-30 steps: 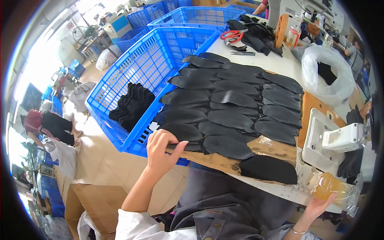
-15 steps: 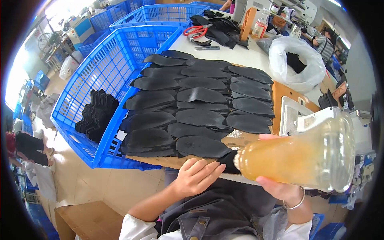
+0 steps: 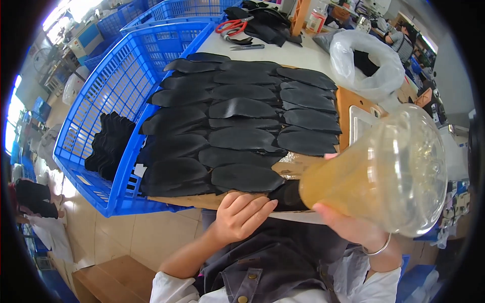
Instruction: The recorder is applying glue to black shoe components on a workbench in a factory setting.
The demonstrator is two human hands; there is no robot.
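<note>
My right hand [image 3: 348, 224] is wrapped round a clear plastic bottle [image 3: 374, 174] that holds amber liquid. The bottle is tilted, its broad clear base up and to the right, its lower end hidden. Just left of it, a dark piece [image 3: 289, 196] lies at the board's front edge. Against that edge rests my left hand [image 3: 243, 217], its fingers bent and pressed together, the tips beside the dark piece; whatever they grip is hidden. Overlapping rows of black oval pieces [image 3: 245, 139] cover most of the cardboard board [image 3: 303, 165].
On the left stands a blue plastic crate [image 3: 113, 199] with a stack of black wavy-edged pieces [image 3: 109, 146]. Red-handled scissors [image 3: 232, 26] and snips [image 3: 247, 47] lie beyond the board. A white plastic bag [image 3: 348, 58] sits at the back right, and a cardboard box [image 3: 116, 278] below left.
The bottle has tipped so its base turns more upward and toward me. My left hand stays at the board's front edge. The whole view has shifted slightly, moving the scene left.
</note>
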